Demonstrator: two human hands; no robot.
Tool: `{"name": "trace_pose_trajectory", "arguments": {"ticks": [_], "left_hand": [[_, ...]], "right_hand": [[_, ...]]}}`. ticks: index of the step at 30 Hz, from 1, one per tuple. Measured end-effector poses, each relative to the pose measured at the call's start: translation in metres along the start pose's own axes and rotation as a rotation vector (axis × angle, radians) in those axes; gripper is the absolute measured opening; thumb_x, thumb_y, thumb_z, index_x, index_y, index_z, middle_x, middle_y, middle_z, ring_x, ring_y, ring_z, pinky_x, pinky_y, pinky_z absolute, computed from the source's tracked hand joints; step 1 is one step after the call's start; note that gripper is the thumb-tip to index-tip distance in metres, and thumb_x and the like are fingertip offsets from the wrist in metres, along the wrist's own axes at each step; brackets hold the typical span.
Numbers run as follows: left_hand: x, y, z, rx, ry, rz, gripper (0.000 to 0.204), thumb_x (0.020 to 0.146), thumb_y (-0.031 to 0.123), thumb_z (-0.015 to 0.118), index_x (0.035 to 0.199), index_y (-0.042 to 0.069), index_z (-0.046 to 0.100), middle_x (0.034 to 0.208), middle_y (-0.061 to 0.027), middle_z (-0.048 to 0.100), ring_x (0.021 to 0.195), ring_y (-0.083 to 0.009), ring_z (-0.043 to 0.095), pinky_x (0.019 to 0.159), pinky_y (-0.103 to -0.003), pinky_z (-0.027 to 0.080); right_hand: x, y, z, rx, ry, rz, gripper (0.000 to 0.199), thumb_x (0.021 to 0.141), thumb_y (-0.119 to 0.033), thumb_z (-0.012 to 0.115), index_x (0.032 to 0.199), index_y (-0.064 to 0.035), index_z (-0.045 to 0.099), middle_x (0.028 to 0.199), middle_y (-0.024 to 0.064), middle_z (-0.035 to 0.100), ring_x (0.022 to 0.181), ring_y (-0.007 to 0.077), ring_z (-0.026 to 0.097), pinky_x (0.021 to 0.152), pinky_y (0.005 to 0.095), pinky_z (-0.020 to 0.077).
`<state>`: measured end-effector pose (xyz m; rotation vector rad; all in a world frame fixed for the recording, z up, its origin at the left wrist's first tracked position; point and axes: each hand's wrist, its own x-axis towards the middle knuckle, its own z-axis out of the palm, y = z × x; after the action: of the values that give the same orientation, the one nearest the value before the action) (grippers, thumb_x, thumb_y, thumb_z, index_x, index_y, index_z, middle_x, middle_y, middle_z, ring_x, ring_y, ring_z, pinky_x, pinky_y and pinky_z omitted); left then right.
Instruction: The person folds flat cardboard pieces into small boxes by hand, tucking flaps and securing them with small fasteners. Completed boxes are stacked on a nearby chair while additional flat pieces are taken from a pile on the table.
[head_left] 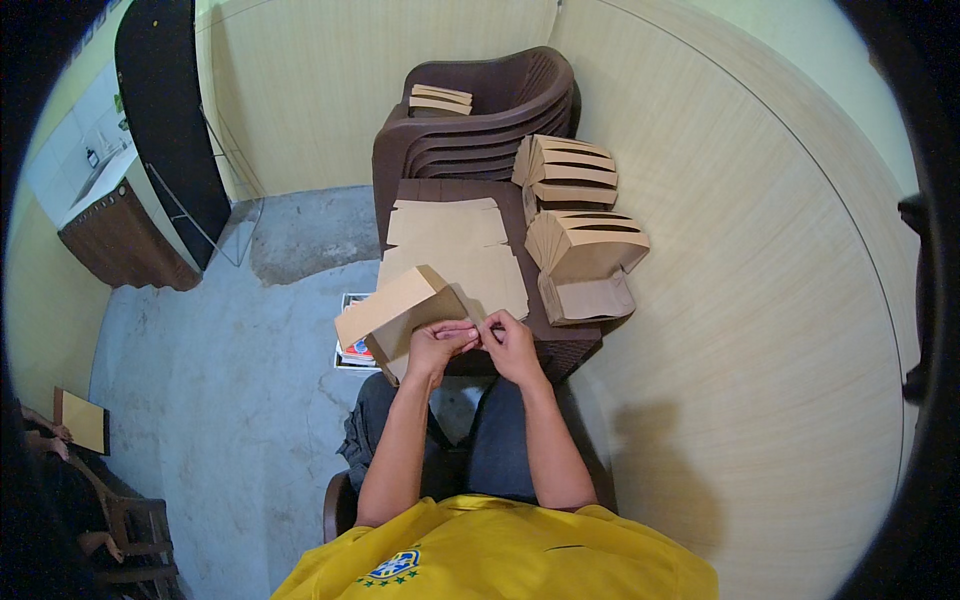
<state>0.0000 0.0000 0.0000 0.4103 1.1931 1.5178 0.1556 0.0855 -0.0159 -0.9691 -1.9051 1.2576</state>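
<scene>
Head view: my left hand point(433, 347) and right hand point(512, 343) pinch half-folded carton point(392, 305) at stool point(565, 345) front edge; thin flap may crease or slip.

tan cardboard box point(400, 305), dark brown chairs point(480, 110)

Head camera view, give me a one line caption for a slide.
Seated person's left hand and right hand fold a brown cardboard box over a stool stacked with flat blanks.

Can't see my fingertips where both hands pinch the half-folded carton point(392, 305); its lower edge is behind my left hand point(437, 345). Printed item on floor point(352, 350) mostly covered. Bench point(570, 345) top largely buried under flat cardboard blanks point(455, 255).
</scene>
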Motion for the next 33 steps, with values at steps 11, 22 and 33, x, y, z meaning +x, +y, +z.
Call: {"name": "trace_pose_trajectory", "arguments": {"ticks": [11,22,33], "left_hand": [[0.002,-0.01,-0.004,0.363,-0.019,0.29,0.032,0.092,0.001,0.082,0.122,-0.004,0.072,0.101,-0.0108,0.078,0.094,-0.0177,0.075,0.085,-0.031,0.059],[-0.001,-0.014,0.008,0.277,0.121,0.149,0.033,0.097,0.002,0.077,0.125,0.0,0.061,0.112,-0.0079,0.071,0.106,-0.0194,0.066,0.098,-0.033,0.053],[-0.006,-0.01,0.013,0.199,0.097,0.165,0.035,0.095,0.004,0.081,0.127,-0.002,0.07,0.108,-0.0075,0.075,0.099,-0.0177,0.072,0.091,-0.03,0.057]], "right_hand": [[0.002,0.003,-0.005,0.448,-0.097,0.227,0.015,0.11,-0.013,0.065,0.118,0.0003,0.067,0.11,0.0055,0.069,0.106,0.0163,0.071,0.093,0.0382,0.0649],[0.006,-0.001,0.005,0.337,-0.021,0.114,0.01,0.105,-0.002,0.066,0.112,0.0044,0.069,0.112,0.0079,0.065,0.098,0.0198,0.073,0.082,0.0345,0.0669],[0.014,-0.015,-0.005,0.082,0.004,0.012,0.008,0.097,0.001,0.072,0.1,0.0082,0.074,0.117,0.0158,0.071,0.096,0.0246,0.075,0.076,0.0341,0.0654]]}}
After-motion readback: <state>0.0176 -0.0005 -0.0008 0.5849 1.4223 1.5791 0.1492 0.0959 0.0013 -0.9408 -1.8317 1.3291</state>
